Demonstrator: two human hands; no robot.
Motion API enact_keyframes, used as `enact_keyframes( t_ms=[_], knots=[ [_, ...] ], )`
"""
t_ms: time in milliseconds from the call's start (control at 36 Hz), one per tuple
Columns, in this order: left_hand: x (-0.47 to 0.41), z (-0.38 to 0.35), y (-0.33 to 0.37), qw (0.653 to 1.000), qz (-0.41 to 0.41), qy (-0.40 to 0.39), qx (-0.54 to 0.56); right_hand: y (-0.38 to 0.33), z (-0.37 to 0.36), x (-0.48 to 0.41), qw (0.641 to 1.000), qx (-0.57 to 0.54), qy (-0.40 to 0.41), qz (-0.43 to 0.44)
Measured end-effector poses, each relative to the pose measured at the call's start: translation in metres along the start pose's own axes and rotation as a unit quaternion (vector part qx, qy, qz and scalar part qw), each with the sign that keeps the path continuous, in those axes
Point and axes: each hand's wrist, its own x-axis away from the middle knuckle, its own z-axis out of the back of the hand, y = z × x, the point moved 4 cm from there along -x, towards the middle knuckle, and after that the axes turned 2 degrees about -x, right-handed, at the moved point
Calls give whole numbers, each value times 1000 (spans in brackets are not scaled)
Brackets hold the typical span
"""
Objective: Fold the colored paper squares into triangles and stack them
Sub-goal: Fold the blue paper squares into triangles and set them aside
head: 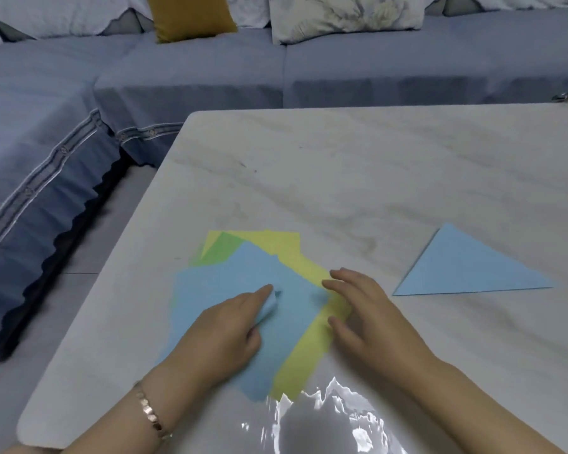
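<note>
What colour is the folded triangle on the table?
The triangle is light blue, clearest in the head view.

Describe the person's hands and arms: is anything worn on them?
The left hand and right hand are both bare, with no gloves or rings that I can see. The forearms show no sleeves. Only the left wrist carries a bracelet, rose-gold in colour, made of small flat links.
</note>
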Motion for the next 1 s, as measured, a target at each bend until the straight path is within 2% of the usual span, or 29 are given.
enact_keyframes(
  t_ms=[139, 194, 306, 361, 444, 528, 583, 667, 722, 861, 944, 1000],
  knots=[
    [-2, 11, 25, 993, -40, 19, 109, -13, -11, -6, 995, 18, -36, 93],
    [-5, 17, 46, 986, -74, 19, 145, -14, -8, -5, 993, 16, 0, 116],
    [-9, 23, 68, 978, -143, 39, 148, -3, 16, 8, 984, 41, 110, 132],
    [-12, 24, 63, 979, -72, 55, 183, 7, 29, 20, 978, 54, 136, 146],
    [-24, 19, 38, 958, 82, 115, 249, 19, 42, 36, 978, 74, 118, 153],
    [-36, 4, 19, 943, 203, 74, 255, 27, 42, 47, 982, 103, 71, 144],
    [-42, -4, 15, 938, 239, 40, 247, 29, 36, 50, 983, 118, 26, 138],
    [-53, -11, 16, 941, 258, 11, 217, 31, 23, 52, 985, 112, -51, 118],
    [-62, -11, 21, 936, 256, 2, 242, 29, 19, 51, 983, 113, -71, 123],
    [-80, -4, 33, 936, 246, 4, 253, 26, 21, 47, 986, 90, -74, 122],
    [-87, 2, 37, 939, 222, 18, 263, 27, 25, 43, 994, 34, -82, 63],
    [-89, 5, 39, 939, 194, 28, 284, 27, 32, 40, 999, -18, -45, 23]
  ],
)
